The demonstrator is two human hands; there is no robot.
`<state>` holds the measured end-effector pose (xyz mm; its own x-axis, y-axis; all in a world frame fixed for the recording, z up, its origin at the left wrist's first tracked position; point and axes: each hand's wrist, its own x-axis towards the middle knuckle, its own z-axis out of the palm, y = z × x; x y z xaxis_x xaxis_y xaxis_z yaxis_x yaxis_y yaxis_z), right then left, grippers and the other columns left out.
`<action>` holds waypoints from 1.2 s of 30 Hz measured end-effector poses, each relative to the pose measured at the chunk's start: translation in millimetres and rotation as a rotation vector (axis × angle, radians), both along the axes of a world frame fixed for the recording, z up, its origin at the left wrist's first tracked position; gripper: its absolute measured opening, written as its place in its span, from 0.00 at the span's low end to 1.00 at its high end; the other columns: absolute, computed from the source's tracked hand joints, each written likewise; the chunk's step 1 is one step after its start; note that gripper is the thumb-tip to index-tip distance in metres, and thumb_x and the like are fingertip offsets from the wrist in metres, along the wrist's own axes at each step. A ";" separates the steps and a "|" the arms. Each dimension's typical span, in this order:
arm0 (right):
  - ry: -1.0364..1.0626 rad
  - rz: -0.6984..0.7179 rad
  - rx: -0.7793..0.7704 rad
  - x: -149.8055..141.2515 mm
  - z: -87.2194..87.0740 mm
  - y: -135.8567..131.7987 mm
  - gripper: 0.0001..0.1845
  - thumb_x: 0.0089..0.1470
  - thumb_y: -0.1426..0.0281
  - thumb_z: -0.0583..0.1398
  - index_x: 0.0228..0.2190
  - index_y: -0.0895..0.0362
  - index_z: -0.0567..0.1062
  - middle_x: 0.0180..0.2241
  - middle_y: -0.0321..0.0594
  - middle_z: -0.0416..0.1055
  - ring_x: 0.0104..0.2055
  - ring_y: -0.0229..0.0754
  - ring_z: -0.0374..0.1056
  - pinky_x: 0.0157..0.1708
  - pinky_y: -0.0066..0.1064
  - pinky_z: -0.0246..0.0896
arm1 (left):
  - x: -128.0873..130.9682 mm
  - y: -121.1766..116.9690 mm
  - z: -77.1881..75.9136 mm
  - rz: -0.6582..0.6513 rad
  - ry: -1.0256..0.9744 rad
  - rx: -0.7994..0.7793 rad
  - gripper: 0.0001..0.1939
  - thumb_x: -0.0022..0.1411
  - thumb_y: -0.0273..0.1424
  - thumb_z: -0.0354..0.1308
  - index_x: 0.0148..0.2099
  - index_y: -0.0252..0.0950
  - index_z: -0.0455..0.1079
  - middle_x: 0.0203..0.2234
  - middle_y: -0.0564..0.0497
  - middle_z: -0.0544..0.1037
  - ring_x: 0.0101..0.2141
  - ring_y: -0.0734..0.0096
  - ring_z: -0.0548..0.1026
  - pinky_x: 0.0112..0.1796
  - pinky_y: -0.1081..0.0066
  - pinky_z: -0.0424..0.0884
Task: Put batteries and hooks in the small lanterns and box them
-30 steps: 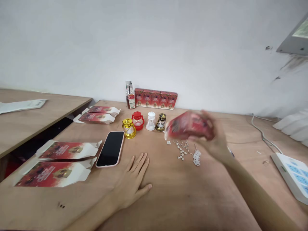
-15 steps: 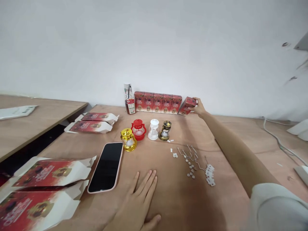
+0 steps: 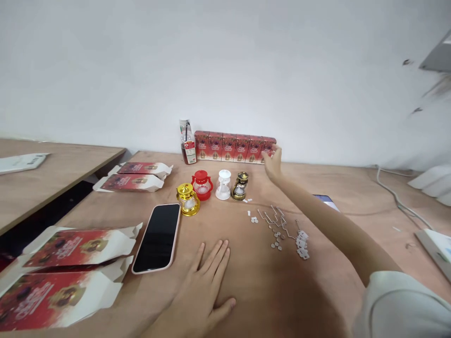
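Note:
My left hand (image 3: 203, 290) lies flat and open on the wooden table (image 3: 268, 286), just right of a black phone in a pink case (image 3: 157, 237). Stretched far forward, my right hand (image 3: 272, 164) has its fingers apart and nothing in them, right by the last box of a row of red boxes (image 3: 234, 147) standing against the wall. In front of the row stand a gold lantern (image 3: 188, 199), a red lantern (image 3: 201, 184), a white lantern (image 3: 223, 184) and a bronze lantern (image 3: 240, 185).
Small metal hooks, discs and white tags (image 3: 282, 230) lie scattered mid-table. Flattened red cartons lie at the left (image 3: 66, 263) and further back (image 3: 136, 176). A small bottle (image 3: 186, 142) stands left of the box row. A cable (image 3: 391, 195) and a white device (image 3: 437, 244) are at the right.
My right hand carried a red box to the wall, set it upright at the row's right end and let go. My left hand stayed flat.

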<state>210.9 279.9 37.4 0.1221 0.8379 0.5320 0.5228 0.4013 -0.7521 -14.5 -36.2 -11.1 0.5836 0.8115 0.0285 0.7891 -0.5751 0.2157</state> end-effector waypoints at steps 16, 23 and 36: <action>-0.004 0.222 0.106 -8.8 -32.5 -204.4 0.21 0.56 0.64 0.58 0.51 0.55 0.63 0.47 0.50 0.68 0.48 0.47 0.68 0.47 0.46 0.67 | 35.2 43.3 -1.3 0.183 -1.065 -0.543 0.34 0.60 0.53 0.47 0.62 0.38 0.59 0.61 0.43 0.62 0.63 0.54 0.55 0.61 0.47 0.48; -0.572 0.536 0.435 1.0 -55.5 -291.5 0.27 0.54 0.76 0.55 0.56 0.53 0.61 0.47 0.50 0.68 0.57 0.51 0.63 0.53 0.49 0.65 | 48.3 54.5 5.7 0.367 -1.576 -0.901 0.26 0.51 0.45 0.61 0.48 0.32 0.71 0.48 0.38 0.76 0.48 0.50 0.75 0.49 0.55 0.71; -0.617 -0.021 0.054 84.2 -65.3 -290.3 0.14 0.58 0.67 0.56 0.47 0.52 0.69 0.43 0.45 0.71 0.46 0.51 0.67 0.43 0.46 0.68 | 34.4 68.7 -2.0 0.580 -1.447 -0.282 0.28 0.37 0.36 0.72 0.43 0.34 0.70 0.43 0.45 0.78 0.49 0.52 0.74 0.53 0.50 0.66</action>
<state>295.1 -10.4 -28.0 -0.2053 0.8084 0.5517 0.8633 0.4151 -0.2871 19.8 32.5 -13.1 -0.1805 0.9804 0.0789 -0.0811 -0.0948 0.9922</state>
